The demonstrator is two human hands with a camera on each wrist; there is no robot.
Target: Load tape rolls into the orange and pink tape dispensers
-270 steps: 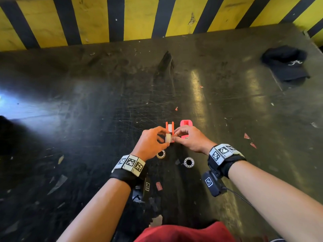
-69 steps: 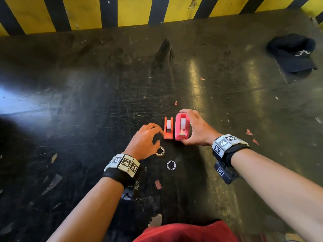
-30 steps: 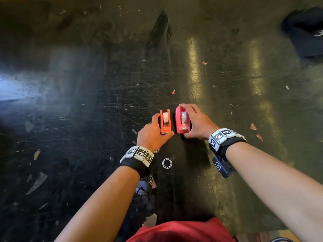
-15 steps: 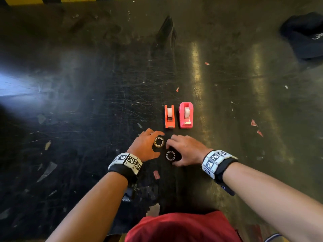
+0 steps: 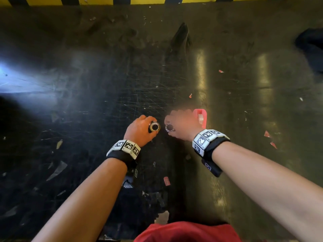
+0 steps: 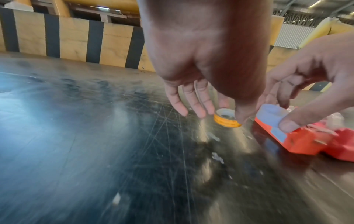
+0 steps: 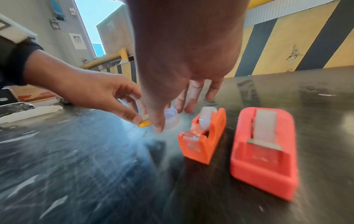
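Note:
My left hand pinches a small yellow-rimmed tape roll just above the dark table. Beside it, my right hand pinches a small clear tape roll. In the right wrist view the orange dispenser and the larger pink dispenser stand side by side on the table, each with pale tape in it. In the head view my right hand hides the orange dispenser, and only part of the pink dispenser shows past its knuckles. Both rolls hang left of the dispensers.
The scratched black table carries small red scraps on the right and a red label near me. A black cap lies at the far right. A yellow and black striped wall runs along the far edge.
Both hands let go of the dispensers, drew back to the two small rolls and picked them up. They have now carried the rolls forward, and my right hand covers the orange dispenser.

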